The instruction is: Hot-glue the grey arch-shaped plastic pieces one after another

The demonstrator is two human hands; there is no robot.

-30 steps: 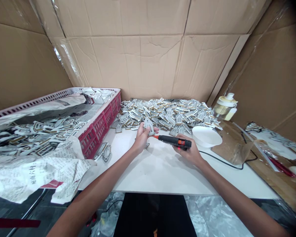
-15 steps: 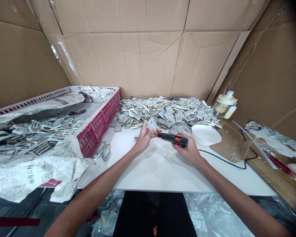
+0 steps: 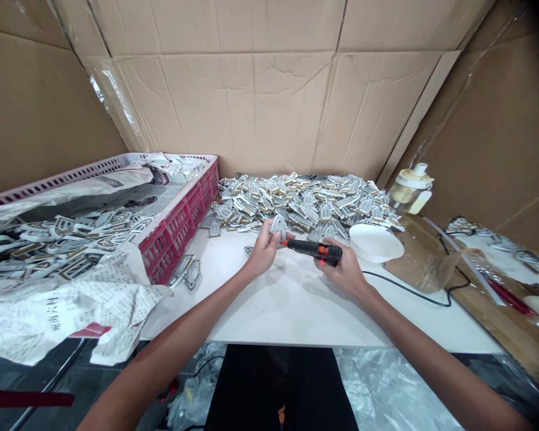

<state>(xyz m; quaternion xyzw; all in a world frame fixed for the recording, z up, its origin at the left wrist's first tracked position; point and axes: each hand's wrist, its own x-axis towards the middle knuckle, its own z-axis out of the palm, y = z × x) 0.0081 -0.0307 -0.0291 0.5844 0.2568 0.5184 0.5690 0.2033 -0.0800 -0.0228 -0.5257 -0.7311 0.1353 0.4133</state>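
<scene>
Near the middle of the white table, my left hand (image 3: 261, 254) is closed on a small grey-and-white arch-shaped piece (image 3: 278, 225), held up by its edge. My right hand (image 3: 345, 267) is wrapped round a black-and-orange corded tool (image 3: 309, 248), shaped like a glue gun, with a red light glowing on its underside. The tool's orange tip points left and meets the lower edge of the piece; whether it touches I cannot tell. Behind both hands lies a broad heap of similar pieces (image 3: 305, 200).
A pink-and-white crate (image 3: 179, 221), lined with newspaper (image 3: 58, 317), holds many pieces at left. A white bowl (image 3: 376, 244) stands right of my right hand, near the black cord (image 3: 404, 291). Farther right is a clear jar with a pale lid (image 3: 412, 187). Cardboard walls (image 3: 233, 108) enclose the table.
The piece in my left hand has tilted slightly and shifted a little to the right. The tool stays at its lower edge, and both hands keep their hold.
</scene>
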